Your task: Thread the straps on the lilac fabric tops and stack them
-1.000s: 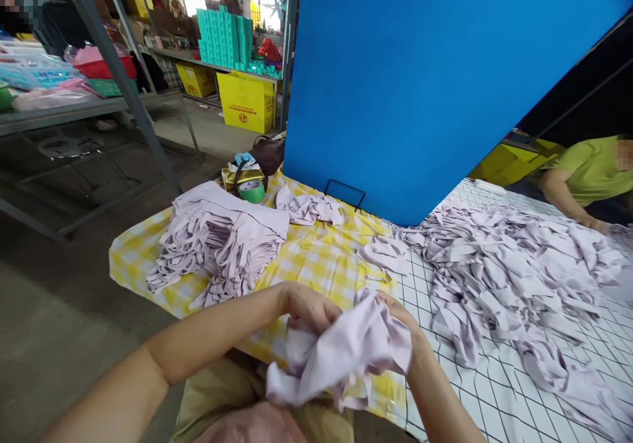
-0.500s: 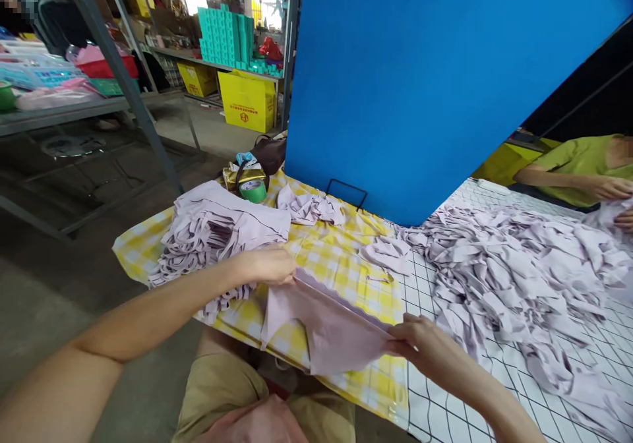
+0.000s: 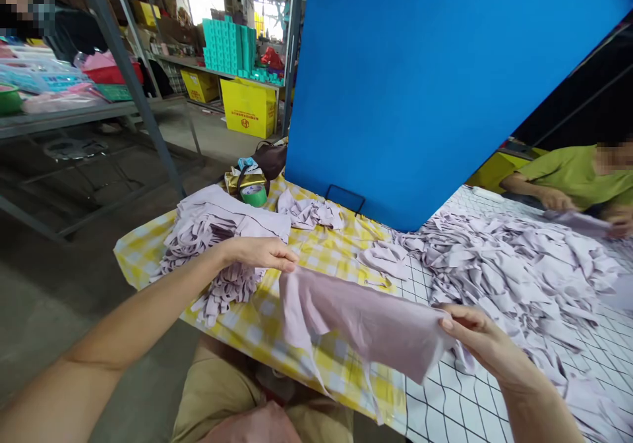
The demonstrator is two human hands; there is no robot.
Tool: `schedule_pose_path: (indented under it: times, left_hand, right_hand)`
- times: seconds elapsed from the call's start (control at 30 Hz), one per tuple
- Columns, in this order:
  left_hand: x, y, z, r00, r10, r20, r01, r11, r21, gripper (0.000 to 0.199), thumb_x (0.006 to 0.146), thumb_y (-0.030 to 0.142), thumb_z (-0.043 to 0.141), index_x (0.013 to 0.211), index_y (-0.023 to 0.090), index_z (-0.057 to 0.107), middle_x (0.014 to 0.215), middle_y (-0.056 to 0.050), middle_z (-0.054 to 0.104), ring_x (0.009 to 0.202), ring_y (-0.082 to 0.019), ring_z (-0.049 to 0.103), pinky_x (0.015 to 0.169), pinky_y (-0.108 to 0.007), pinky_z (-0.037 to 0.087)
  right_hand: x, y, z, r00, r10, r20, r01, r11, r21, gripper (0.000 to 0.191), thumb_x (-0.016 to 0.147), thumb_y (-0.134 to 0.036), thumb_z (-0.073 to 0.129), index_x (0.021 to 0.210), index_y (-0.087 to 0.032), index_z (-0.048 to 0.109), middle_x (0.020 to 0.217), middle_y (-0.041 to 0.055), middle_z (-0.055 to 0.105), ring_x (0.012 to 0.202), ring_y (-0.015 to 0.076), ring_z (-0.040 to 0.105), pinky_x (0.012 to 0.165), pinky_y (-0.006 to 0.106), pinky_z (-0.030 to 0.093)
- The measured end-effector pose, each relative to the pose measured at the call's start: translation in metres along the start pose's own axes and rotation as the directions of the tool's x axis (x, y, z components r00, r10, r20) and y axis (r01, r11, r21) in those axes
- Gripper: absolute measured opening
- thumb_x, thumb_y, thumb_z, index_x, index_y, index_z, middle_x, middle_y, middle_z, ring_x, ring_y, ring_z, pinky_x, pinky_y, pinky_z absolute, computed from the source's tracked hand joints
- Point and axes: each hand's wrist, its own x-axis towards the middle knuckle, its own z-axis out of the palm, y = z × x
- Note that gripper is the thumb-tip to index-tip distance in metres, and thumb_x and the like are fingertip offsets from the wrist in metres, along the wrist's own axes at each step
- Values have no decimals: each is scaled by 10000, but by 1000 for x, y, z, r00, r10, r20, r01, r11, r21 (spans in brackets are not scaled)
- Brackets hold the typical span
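Observation:
A pale lilac fabric piece (image 3: 368,311) is stretched between my two hands above the yellow checked cloth, with narrow strips dangling from its lower edge. My left hand (image 3: 270,253) pinches its upper left corner, close beside a stack of similar lilac pieces (image 3: 232,215). Its right end is gripped between the thumb and fingers of my right hand (image 3: 469,329), over the white grid-patterned cover. Some fingers of the right hand are partly hidden behind the fabric.
A loose lilac heap (image 3: 514,265) spreads over the grid cover (image 3: 435,410) at right. Behind the checked cloth (image 3: 329,248) stands a large blue board (image 3: 405,100). Green tape (image 3: 254,195) lies by a dark bag (image 3: 271,159). A co-worker in a green shirt (image 3: 568,173) handles lilac fabric.
My right hand has moved right and toward me, drawing the fabric wider and turning its broad side to view. My left hand has risen slightly. The co-worker's hands have shifted left.

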Motion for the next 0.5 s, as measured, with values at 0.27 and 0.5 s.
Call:
schedule_pose_path:
  times: [0.27,0.5]
  left_hand:
    - [33,24,25,879,41,-475,-5,997,78,215,815,247,476,1003,179,555,1022,-47,593,947,-170,529,816,-261,373]
    - [76,78,55,976,94,-196,-150,944,-294,377,775,345,575,1110,173,552,970,-43,614,885,-167,565,692,-226,421]
  right_hand:
    - [11,-38,35,998,-28,56,29,999,-17,416,750,-555,560,568,-182,549,531,4,490,525,131,444,488,252,355]
    - [37,-75,81,997,-69,18,70,996,-56,412,746,-561,537,636,-166,577,483,-50,373,443,70,279,403,212,195]
